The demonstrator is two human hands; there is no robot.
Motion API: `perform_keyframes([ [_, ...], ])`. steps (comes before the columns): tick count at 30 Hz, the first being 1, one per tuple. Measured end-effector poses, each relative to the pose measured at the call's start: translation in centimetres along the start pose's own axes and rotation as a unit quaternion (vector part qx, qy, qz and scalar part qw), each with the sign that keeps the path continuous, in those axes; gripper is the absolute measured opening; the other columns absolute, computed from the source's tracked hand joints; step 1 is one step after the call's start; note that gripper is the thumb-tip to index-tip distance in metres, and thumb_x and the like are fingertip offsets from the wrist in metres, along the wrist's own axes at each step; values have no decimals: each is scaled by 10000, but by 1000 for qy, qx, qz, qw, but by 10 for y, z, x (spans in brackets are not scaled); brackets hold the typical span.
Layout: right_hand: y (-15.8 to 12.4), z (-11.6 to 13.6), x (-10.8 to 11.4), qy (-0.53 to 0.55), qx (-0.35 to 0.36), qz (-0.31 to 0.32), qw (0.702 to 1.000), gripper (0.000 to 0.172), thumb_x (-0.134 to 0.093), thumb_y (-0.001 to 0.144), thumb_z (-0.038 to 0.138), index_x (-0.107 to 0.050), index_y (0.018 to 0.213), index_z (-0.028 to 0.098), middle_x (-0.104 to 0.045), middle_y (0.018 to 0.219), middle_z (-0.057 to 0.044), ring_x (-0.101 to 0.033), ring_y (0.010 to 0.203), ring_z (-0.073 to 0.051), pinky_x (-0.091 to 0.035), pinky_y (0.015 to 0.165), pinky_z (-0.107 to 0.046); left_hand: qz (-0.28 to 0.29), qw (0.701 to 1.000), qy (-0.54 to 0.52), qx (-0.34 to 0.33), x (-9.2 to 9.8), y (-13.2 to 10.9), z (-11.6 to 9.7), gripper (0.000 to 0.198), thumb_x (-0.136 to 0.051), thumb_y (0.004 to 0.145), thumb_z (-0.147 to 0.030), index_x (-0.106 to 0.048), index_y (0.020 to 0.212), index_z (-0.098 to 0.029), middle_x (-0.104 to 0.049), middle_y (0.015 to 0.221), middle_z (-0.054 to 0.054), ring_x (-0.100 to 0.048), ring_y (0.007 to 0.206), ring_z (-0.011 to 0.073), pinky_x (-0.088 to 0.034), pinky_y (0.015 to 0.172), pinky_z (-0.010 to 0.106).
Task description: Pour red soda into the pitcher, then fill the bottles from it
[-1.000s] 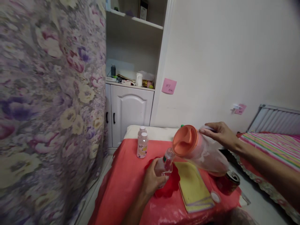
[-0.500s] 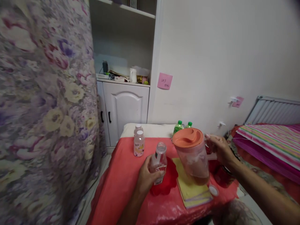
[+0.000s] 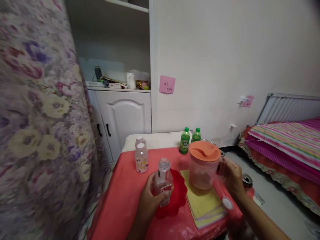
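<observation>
My left hand [image 3: 148, 199] is wrapped round an uncapped clear bottle [image 3: 163, 180] that stands upright on a red dish [image 3: 178, 196]. My right hand [image 3: 231, 176] grips the handle of a clear pitcher [image 3: 203, 168] with an orange lid. The pitcher is upright and rests on a stack of yellow cloths [image 3: 203, 206] on the red-covered table [image 3: 125, 200]. A little brownish liquid shows at the pitcher's bottom.
Two capped pink-labelled bottles [image 3: 141, 156] stand at the table's back left, two green bottles [image 3: 185, 140] at the back. A white bottle cap [image 3: 227, 203] lies by the cloths. A can [image 3: 247, 180] sits right of the pitcher. A floral curtain [image 3: 37, 116] hangs at left, a bed [image 3: 285, 140] at right.
The pitcher has swung from a steep tilt over the bottle's mouth back to upright and come down onto the yellow cloths. The bottle went from leaning to upright on the dish.
</observation>
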State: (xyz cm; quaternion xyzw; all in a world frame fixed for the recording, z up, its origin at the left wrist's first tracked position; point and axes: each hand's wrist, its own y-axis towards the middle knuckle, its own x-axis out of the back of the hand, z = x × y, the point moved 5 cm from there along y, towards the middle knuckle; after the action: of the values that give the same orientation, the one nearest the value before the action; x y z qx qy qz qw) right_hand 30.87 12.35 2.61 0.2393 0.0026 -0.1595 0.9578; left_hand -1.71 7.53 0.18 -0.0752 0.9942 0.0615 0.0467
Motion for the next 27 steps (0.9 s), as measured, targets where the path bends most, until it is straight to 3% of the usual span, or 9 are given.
perform_keyframes([
  [4,-12,-16,5,9,-18,-41,999,361,-532,906,494,-441,653,254,-319,558,56,-279,480,-142,-235,460,-293,-22,1000,-3,-5,4,4,12,706,-799,512,-301,-589,1178,-192,-730,1138,81,-684,1049,296,-548,885,341],
  [8,-19,-25,12,-2,-27,-57,998,374,-522,899,533,-461,663,250,-327,554,53,-293,471,-141,-243,453,-288,-2,1000,-7,1,6,10,23,755,-822,530,-306,-555,1226,-188,-707,1194,100,-675,1082,308,-543,916,365],
  [12,-22,-22,18,-27,-39,-48,998,354,-582,871,539,-536,687,239,-459,583,23,-426,516,-167,-348,492,-302,12,1000,0,10,8,12,26,773,-821,566,-302,-521,1270,-189,-675,1258,113,-654,1134,310,-531,953,379],
  [16,-34,-12,25,-75,-49,2,996,293,-627,850,515,-666,968,250,-700,891,-51,-647,848,-271,-509,771,-381,16,1000,6,16,8,9,22,782,-833,565,-323,-523,1269,-179,-673,1266,125,-638,1170,329,-515,992,409],
  [19,-51,-13,39,-124,-63,31,990,404,-634,840,503,-627,1177,279,-693,1198,-74,-620,1131,-319,-480,968,-431,18,1000,4,21,8,9,20,797,-844,569,-344,-516,1276,-176,-668,1278,130,-635,1177,332,-511,1005,416],
  [21,-63,-20,53,-166,-77,32,983,443,-650,818,496,-624,1206,284,-678,1243,-78,-623,1139,-325,-495,964,-441,17,1000,2,18,9,10,20,795,-848,573,-349,-520,1276,-177,-668,1277,126,-641,1169,326,-517,996,404],
  [25,-84,-47,79,-262,-100,20,960,383,-679,743,481,-714,1065,276,-712,1115,-88,-677,971,-333,-566,793,-442,18,1000,8,17,9,12,23,827,-856,572,-371,-510,1296,-172,-669,1267,125,-646,1154,320,-533,961,380],
  [27,-89,-62,88,-306,-100,8,947,421,-679,687,464,-732,1040,241,-711,1070,-108,-678,952,-334,-566,803,-448,15,1000,10,21,9,13,24,850,-860,562,-383,-505,1306,-176,-664,1278,122,-647,1148,317,-542,935,367],
])
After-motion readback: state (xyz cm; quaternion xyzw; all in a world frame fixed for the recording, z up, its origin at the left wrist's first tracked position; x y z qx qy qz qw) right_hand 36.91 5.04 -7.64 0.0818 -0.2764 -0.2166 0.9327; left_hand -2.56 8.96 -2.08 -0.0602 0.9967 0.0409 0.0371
